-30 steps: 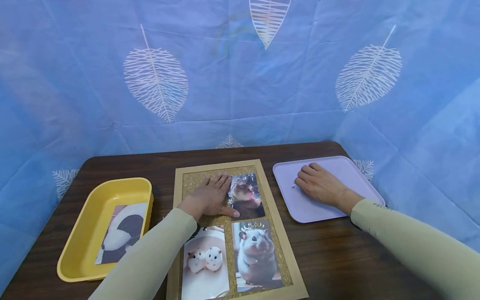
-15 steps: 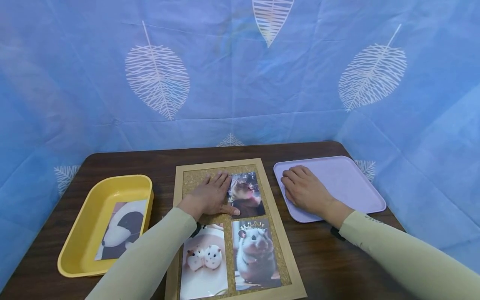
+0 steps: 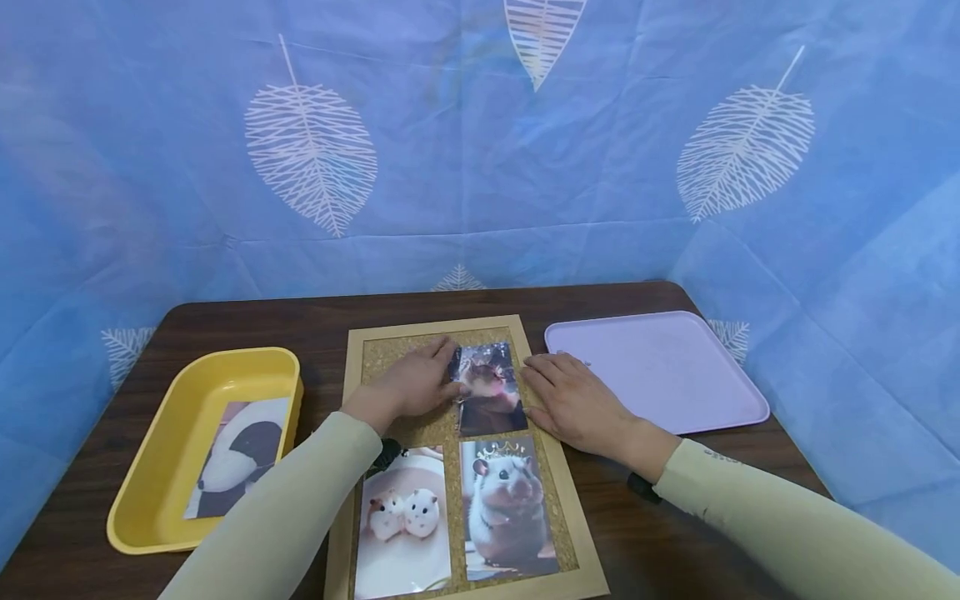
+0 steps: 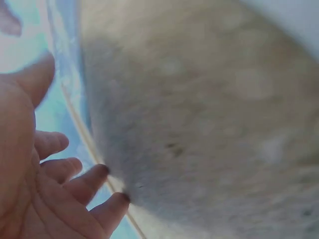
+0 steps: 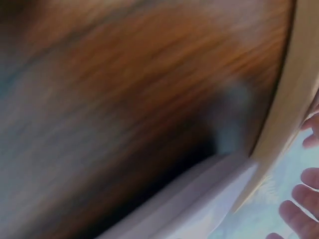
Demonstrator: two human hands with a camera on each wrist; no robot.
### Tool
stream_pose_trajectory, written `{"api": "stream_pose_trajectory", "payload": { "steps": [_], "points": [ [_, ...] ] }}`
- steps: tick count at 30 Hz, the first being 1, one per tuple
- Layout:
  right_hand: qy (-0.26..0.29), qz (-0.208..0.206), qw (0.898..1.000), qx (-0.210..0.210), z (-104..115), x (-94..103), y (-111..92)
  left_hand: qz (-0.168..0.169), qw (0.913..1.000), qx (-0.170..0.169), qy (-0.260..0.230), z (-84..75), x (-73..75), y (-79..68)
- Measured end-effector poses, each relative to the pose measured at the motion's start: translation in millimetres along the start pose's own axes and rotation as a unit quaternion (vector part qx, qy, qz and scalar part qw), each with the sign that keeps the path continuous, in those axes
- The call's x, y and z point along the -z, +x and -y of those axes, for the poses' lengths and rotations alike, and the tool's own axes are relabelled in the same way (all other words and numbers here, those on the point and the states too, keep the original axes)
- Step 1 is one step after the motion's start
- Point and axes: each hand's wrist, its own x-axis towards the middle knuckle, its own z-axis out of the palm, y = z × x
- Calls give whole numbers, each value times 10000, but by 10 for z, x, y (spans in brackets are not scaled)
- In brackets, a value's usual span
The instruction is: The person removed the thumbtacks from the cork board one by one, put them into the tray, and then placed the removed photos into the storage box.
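A cork board with a light wooden frame (image 3: 573,492) lies on the dark table. At its upper right is a photo of a small animal (image 3: 491,404). My left hand (image 3: 405,385) touches that photo's left edge, its fingers (image 4: 82,186) extended over the cork (image 4: 209,109). Across the photo, my right hand (image 3: 581,408) rests over the board's right frame, fingertips near the photo's right edge. Its fingers (image 5: 294,216) look loosely extended, and I see nothing held between them. Below lie a photo of two white hamsters (image 3: 405,525) and one of a crowned hamster (image 3: 510,512).
To the left stands a yellow bin (image 3: 161,467) with a panda-like photo (image 3: 236,458) inside. A lilac tray (image 3: 675,367) lies right of the board, with a tiny dark speck near its left side. A blue leaf-patterned cloth (image 3: 465,183) hangs behind the table.
My right hand has left the lilac tray and moved left to the board's right frame. My left hand has drawn back slightly, from lying flat to fingertips at the photo's left edge.
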Motion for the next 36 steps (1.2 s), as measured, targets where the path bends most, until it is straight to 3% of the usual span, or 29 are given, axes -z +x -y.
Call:
{"api": "stream_pose_trajectory", "payload": {
  "steps": [5,10,13,15,18,20,24,28,36],
  "points": [
    [168,78,9998,41,108,21,32,-610,9930,117,-1006,68,98,63],
    [199,208,9996,-19,140,2,38,-1128,9699,484,-2102,88,173,121],
    [266,331,9990,-100,154,-6,29,-1145,9358,688,-3263,116,184,175],
    [308,395,9987,-138,166,-14,22,-1056,8964,806,-4229,133,194,201],
    [363,492,9980,-184,181,-23,15,-957,8284,1002,-5427,163,200,225],
    [404,542,9975,-202,188,-27,11,-919,7971,1132,-5860,174,212,232],
    [480,723,9958,-308,199,-32,-9,-789,7631,1356,-6270,219,226,245],
    [545,890,9938,-382,204,-40,-36,-623,7373,1496,-6559,261,255,248],
    [479,871,9945,-320,201,-50,-58,-483,7157,1777,-6737,311,300,270]
  ]
}}
